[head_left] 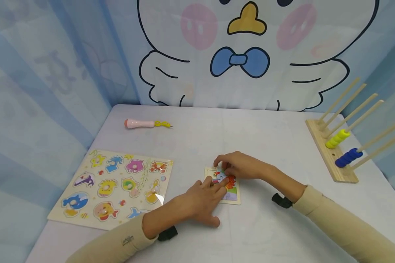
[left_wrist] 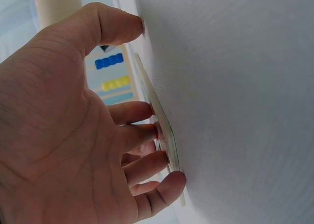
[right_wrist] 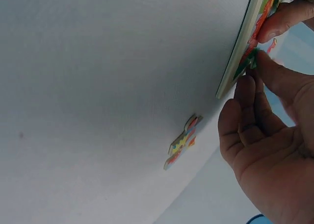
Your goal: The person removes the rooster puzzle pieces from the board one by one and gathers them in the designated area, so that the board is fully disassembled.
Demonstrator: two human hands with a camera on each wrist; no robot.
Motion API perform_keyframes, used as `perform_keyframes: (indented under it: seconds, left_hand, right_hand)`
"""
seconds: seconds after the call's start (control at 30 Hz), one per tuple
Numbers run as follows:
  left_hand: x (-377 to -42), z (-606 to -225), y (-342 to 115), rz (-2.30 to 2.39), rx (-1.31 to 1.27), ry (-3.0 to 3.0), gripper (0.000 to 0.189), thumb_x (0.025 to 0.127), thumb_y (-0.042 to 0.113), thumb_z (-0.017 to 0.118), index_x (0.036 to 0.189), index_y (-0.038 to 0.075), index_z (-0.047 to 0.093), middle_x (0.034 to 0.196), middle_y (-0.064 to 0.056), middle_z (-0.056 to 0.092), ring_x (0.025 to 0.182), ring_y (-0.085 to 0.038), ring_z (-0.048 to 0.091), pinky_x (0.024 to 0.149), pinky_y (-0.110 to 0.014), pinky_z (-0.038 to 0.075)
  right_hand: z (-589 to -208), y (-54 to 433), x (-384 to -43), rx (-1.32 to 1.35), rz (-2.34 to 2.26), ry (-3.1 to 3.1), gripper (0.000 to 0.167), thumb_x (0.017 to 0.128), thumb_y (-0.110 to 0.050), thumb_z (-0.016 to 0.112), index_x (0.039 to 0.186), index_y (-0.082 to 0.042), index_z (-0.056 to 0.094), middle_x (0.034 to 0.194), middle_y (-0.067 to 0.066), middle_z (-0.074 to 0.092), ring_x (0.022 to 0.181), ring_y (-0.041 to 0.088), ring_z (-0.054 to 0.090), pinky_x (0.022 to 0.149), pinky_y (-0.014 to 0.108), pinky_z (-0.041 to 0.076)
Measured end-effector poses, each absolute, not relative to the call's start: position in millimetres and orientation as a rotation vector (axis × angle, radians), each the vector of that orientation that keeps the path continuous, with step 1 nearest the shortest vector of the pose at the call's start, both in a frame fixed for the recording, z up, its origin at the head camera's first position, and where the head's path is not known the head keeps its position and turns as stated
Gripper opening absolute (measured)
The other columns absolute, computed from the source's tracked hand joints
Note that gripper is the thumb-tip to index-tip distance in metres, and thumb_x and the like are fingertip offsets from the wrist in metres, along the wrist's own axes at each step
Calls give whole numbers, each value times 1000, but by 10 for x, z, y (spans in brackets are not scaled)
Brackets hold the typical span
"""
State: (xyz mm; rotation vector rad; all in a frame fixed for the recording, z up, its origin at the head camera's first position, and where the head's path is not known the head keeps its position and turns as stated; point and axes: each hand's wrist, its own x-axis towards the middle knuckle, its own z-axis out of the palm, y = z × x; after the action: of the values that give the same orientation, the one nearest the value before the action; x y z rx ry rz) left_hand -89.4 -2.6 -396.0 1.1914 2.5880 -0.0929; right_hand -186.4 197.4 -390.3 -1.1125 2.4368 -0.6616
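Observation:
A small jigsaw board [head_left: 231, 197] with a colourful picture lies mid-table. My left hand [head_left: 204, 201] spreads over its left side, with fingertips on the picture and the thumb out on the tabletop. At the board's far edge my right hand [head_left: 240, 165] curls its fingers. Between its thumb and fingers, the right wrist view shows a green puzzle piece [right_wrist: 252, 58], pinched at the picture's corner. A loose puzzle piece [right_wrist: 182, 141] with red, yellow and blue on it lies on the table past the board. Part of the picture is hidden under both hands.
A large knobbed puzzle board [head_left: 118, 186] with sea creatures lies at the left, close to the left forearm. Behind it rests a pink pen-like toy [head_left: 139, 124] with a yellow cord. A wooden peg stand [head_left: 330, 153] with yellow and blue beads occupies the right side.

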Motion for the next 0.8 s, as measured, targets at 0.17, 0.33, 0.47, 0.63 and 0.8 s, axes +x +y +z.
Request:
perform_keyframes:
  seconds: [0.17, 0.33, 0.47, 0.63, 0.8]
  left_hand:
    - [-896, -3967, -23, -93, 1199, 2592, 69, 79, 60, 66, 130, 19, 45, 163, 3, 20, 114, -22, 37, 77, -33, 39]
    - [-897, -3966, -11, -87, 1207, 2594, 68, 78, 61, 67, 128, 20, 45, 162, 3, 21, 115, -22, 37, 79, -34, 40]
    - [-897, -3961, -9, -97, 1205, 2595, 67, 78, 62, 66, 126, 20, 45, 162, 3, 20, 114, -22, 37, 78, -34, 40]
    - [-890, -3950, -19, -103, 1188, 2594, 70, 79, 63, 66, 130, 20, 45, 162, 4, 22, 115, -22, 38, 78, -34, 40]
    - [-877, -3950, -35, -102, 1191, 2609, 67, 78, 62, 67, 126, 20, 46, 161, 4, 25, 114, -22, 38, 76, -33, 40]
  right_hand:
    - [-3915, 1995, -1914, -1069, -777, 2402, 13, 91, -6, 69, 103, -12, 68, 86, -7, 63, 81, 11, 59, 77, 30, 50]
    - [-3907, 2017, -1930, -1077, -758, 2396, 12, 91, -7, 69, 101, -14, 69, 83, -8, 63, 78, 10, 58, 76, 31, 49]
    - [-3895, 2037, -1918, -1086, -761, 2382, 16, 91, -6, 68, 104, -16, 69, 84, -6, 63, 77, 12, 58, 74, 31, 49]
    - [-3896, 2028, -1916, -1067, -820, 2369, 16, 91, -4, 67, 103, -15, 70, 83, -5, 65, 77, 13, 58, 72, 31, 49]
    - [-3904, 2044, -1918, -981, -883, 2363, 9, 90, -8, 71, 98, -12, 71, 82, -7, 67, 76, 12, 61, 72, 29, 50]
